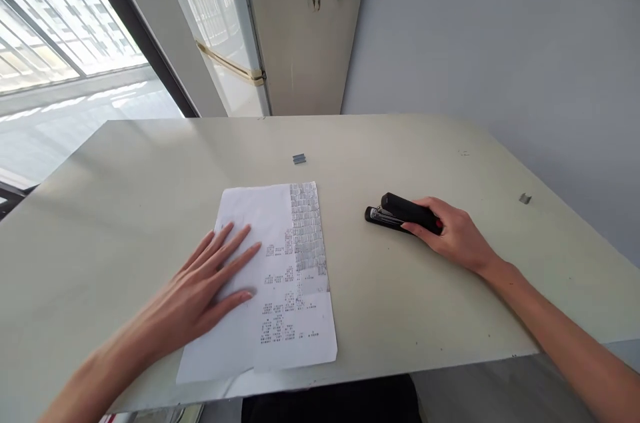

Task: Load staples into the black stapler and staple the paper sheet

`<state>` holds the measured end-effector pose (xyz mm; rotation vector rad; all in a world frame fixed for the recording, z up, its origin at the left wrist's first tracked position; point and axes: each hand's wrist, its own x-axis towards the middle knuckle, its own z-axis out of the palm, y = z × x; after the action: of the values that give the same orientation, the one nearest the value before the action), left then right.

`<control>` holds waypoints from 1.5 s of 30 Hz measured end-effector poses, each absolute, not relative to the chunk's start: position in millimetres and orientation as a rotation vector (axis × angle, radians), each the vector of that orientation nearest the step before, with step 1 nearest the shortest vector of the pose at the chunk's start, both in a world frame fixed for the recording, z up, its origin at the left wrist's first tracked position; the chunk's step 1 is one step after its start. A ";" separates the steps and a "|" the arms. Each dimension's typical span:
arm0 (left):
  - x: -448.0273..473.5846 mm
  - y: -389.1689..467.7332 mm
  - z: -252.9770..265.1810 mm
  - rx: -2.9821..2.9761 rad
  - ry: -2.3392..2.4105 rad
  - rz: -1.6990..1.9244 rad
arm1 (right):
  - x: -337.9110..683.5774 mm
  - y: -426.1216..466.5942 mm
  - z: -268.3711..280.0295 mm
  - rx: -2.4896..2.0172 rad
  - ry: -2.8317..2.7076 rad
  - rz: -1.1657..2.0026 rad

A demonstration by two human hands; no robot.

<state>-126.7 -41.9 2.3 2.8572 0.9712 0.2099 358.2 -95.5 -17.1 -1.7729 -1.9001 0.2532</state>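
Printed paper sheets (280, 210) lie on the white table, left of its middle, with dense dark print along their right side. My left hand (210, 283) rests flat on the left part of the paper, fingers spread. To the right of the paper is a black stapler (407, 211), its front end pointing left and its jaw apart from the base. My right hand (450, 230) wraps around the stapler's rear end. The palm side of that grip is hidden.
Strips of staples (299, 158) lie beyond the paper on the table (165, 170). A small grey piece (525, 198) sits near the table's right edge. A grey-blue wall (490, 43) borders the right side; a refrigerator (305, 30) stands behind the far edge.
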 end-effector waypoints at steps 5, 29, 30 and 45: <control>-119.1 -63.0 3.7 2.961 1.005 0.177 | 355.4 -83.6 -13.9 -1.718 -1.734 0.440; 245.6 -4.7 -36.4 2.746 0.627 0.573 | 363.1 -79.5 -5.3 -1.276 -1.670 -0.446; 246.4 -4.3 -35.9 2.722 0.587 0.601 | 363.5 -79.3 -5.6 -1.281 -1.660 -0.449; 35.6 11.5 8.8 1.820 1.102 0.772 | 351.8 -66.9 -14.3 -1.368 -1.805 -0.074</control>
<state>35.6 11.5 8.8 1.8204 1.1021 0.7717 351.8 -66.9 -14.3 -1.3678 -1.8052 -0.0739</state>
